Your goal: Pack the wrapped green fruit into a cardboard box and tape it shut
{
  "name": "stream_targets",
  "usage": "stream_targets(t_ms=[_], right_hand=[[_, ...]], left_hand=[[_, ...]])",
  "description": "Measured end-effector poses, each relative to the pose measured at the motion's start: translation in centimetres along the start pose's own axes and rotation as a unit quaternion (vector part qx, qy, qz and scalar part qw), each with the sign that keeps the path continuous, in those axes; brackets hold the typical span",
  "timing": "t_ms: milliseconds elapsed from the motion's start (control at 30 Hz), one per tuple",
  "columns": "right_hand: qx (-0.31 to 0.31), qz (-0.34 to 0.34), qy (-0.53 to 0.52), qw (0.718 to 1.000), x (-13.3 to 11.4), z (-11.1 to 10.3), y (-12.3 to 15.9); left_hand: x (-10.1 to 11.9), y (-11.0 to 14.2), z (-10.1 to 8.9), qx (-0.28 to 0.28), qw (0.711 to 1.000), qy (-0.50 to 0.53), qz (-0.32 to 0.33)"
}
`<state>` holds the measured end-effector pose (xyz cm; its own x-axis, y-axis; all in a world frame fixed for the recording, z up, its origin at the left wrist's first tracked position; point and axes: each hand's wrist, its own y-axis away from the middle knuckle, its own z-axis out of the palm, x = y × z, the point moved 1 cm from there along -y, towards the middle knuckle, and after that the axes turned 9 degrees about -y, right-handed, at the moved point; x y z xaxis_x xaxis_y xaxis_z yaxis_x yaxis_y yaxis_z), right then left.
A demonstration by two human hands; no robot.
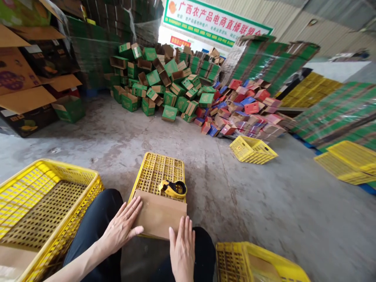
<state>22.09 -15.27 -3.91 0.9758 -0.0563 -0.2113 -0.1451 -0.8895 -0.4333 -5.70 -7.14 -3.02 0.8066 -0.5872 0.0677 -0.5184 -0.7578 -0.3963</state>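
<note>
A plain brown cardboard box (pixel 161 213) lies on an upturned yellow crate (pixel 160 170) right in front of my knees. My left hand (pixel 123 227) rests flat against the box's left side, fingers stretched out. My right hand (pixel 182 248) lies flat at its near right edge, fingers straight and together. Neither hand grips anything. A yellow tape dispenser (pixel 174 188) sits on the crate just behind the box.
A big yellow crate (pixel 44 211) stands at my left, another (pixel 258 262) at my lower right. More yellow crates (pixel 252 149) lie farther off on the concrete floor. Piles of green boxes (pixel 164 82) and red-blue boxes (pixel 243 111) fill the back, beside wrapped stacks of flat cartons (pixel 340 113).
</note>
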Motion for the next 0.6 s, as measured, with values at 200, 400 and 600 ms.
stream_targets(t_ms=[200, 400, 600], right_hand=[[0.003, 0.006, 0.017, 1.0, -2.9, 1.3, -2.6], [-0.081, -0.071, -0.064, 0.992, -9.9, 3.0, -3.9], [-0.141, -0.156, -0.154, 0.966, -15.5, 3.1, -4.7]], left_hand=[[1.2, -0.4, 0.4, 0.028, 0.997, 0.062, -0.026], [1.0, 0.1, 0.4, 0.018, 0.984, 0.171, -0.051], [0.5, 0.6, 0.7, 0.005, 0.948, 0.299, -0.109]])
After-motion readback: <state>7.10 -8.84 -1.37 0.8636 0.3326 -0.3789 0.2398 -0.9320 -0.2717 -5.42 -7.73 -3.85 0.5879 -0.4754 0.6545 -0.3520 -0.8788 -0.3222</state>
